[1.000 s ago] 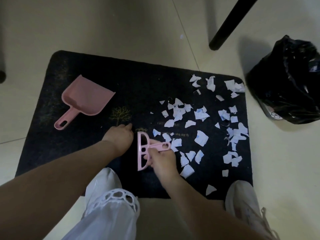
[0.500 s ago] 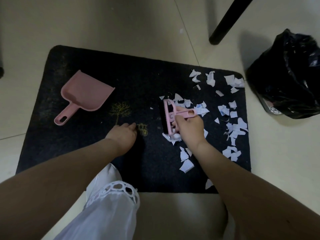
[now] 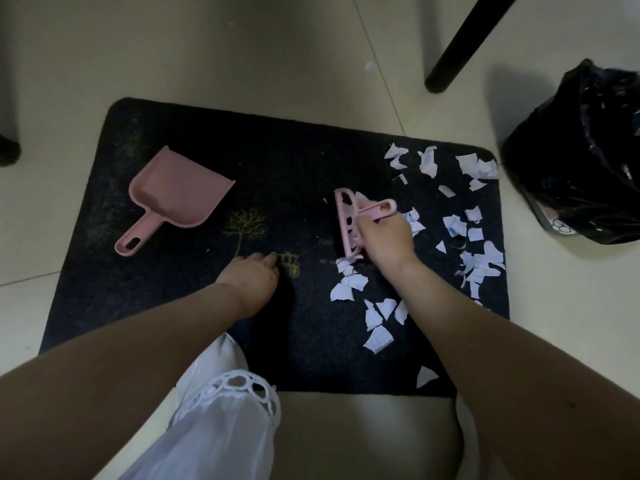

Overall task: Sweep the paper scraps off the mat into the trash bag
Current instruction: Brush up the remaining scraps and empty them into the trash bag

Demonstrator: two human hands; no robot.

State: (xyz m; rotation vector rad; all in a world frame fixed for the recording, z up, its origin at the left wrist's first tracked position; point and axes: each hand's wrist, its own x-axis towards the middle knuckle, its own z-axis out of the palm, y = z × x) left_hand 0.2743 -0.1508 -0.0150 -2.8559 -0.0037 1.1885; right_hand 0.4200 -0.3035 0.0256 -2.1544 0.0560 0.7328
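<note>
The right hand point(image 3: 386, 242) grips a small pink plastic brush point(image 3: 349, 225) among white paper scraps point(image 3: 481, 261) littering the black rectangular mat's point(image 3: 173, 306) right half, the left hand point(image 3: 251, 277) rests fingers-down mid-mat, and hasty strokes may flick scraps onto the floor short of the black plastic trash bag point(image 3: 581, 161).

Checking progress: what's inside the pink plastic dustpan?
Nothing shows inside the pink plastic dustpan: its tray looks bare. It lies untouched on the dark mat; whatever is beneath it stays hidden.

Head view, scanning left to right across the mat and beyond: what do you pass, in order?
Pink dustpan → left hand pressing on the mat → pink brush held by the right hand → paper scraps → black trash bag on the floor.
</note>
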